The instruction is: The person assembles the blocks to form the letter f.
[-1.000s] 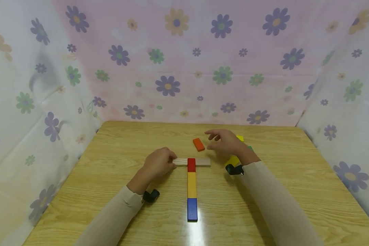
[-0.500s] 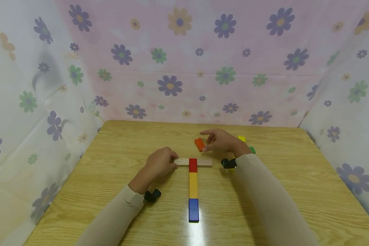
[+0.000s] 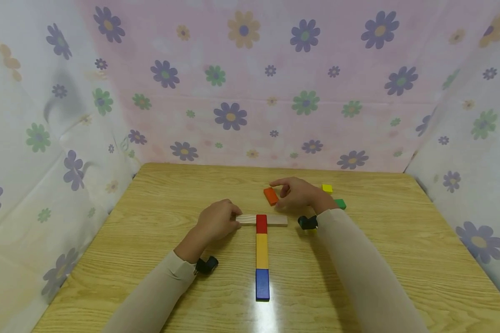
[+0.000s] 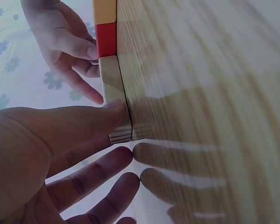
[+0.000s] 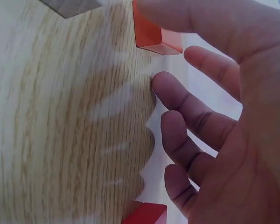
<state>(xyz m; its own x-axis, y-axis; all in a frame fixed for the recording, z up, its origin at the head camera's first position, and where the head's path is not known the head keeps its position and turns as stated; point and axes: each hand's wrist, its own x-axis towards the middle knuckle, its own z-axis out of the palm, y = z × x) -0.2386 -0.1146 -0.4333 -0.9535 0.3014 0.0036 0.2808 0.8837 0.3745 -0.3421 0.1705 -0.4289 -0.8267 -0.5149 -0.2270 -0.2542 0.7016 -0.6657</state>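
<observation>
In the head view my left hand (image 3: 218, 219) pinches the left end of a plain wooden block (image 4: 113, 77) between thumb and index finger. A red block (image 3: 261, 224) crosses this plain strip, and a yellow-orange block (image 3: 262, 250) and a blue block (image 3: 262, 284) continue from it toward me in one straight column. Further back lies an orange block (image 3: 271, 196), aslant on the table. My right hand (image 3: 297, 193) is beside it, with the thumb at its near end and the index finger stretched out past its far end. The thumb hides part of that block in the right wrist view.
Behind the right hand sit a yellow block (image 3: 327, 188) and a green block (image 3: 340, 203). Another yellow piece (image 3: 312, 231) is mostly hidden by the right wrist. Another red block (image 5: 147, 214) appears at the lower edge of the right wrist view. Flowered cloth (image 3: 250, 115) encloses the table.
My right hand has moved left to the orange block and come slightly nearer to me, uncovering the green block. My left hand stays on the plain wooden block. The head view shifted slightly.
</observation>
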